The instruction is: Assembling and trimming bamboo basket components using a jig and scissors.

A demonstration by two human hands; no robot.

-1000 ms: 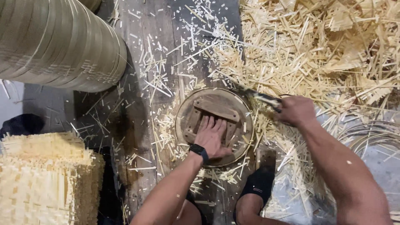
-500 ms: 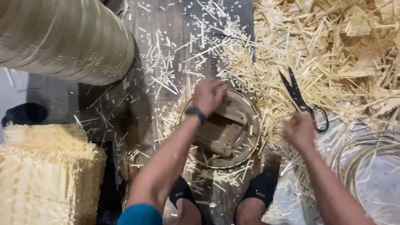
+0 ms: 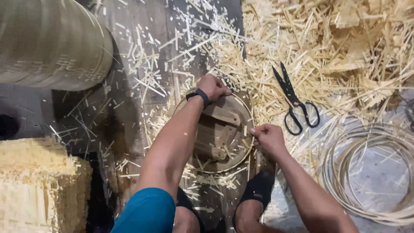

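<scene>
A round wooden form [image 3: 222, 131] ringed by a thin bamboo hoop lies on the dark floor between my knees. My left hand [image 3: 212, 86], a black band on its wrist, grips the hoop's far rim. At the near right rim my right hand [image 3: 268, 137] pinches the hoop with closed fingers. Black scissors [image 3: 295, 102] lie shut on the bamboo scraps just right of the form, apart from both hands.
Pale bamboo slivers [image 3: 345, 51] litter the floor, thickest at the upper right. Coiled thin bamboo strips [image 3: 371, 172] lie at the right. A large woven cylinder [image 3: 51, 43] fills the upper left; a stack of cut bamboo sticks [image 3: 39, 185] sits at the lower left.
My right hand put the scissors down on the scraps and came to the form's right rim. My left hand moved from the form's middle to its far rim.
</scene>
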